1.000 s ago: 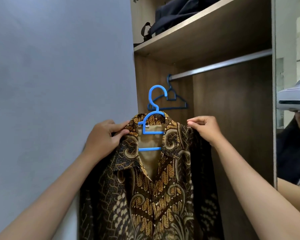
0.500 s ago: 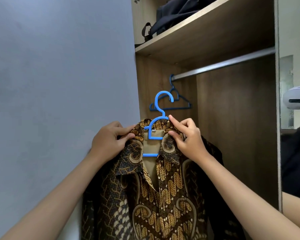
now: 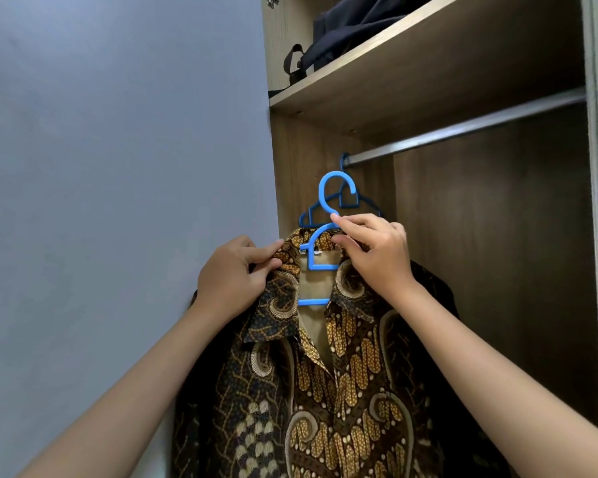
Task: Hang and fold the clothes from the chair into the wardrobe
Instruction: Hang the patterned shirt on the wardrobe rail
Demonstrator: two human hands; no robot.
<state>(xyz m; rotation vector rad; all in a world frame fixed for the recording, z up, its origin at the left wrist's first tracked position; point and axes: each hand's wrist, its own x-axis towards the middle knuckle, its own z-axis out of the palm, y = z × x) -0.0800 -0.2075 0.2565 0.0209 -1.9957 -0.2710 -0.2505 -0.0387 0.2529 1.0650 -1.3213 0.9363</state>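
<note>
Blue hanger (image 3: 320,243) neck now pinched by right hand (image 3: 377,257) (left hand (image 3: 235,274) still gripping batik shirt (image 3: 325,391) collar).

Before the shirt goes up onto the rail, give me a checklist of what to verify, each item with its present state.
1. Batik shirt sits on the light blue hanger: ok, the collar wraps the hanger's neck and its lower bar shows in the open neckline.
2. Left hand grips the collar: ok.
3. Right hand pinches the hanger at the base of the hook: ok.
4. Hook free and upright: ok, it stands clear above the fingers.
5. Space on the rail: ok, only the empty dark blue hanger hangs at its left end.
6. Shoulders seated evenly on the hanger: cannot tell, fabric and hands hide its arms.
</note>
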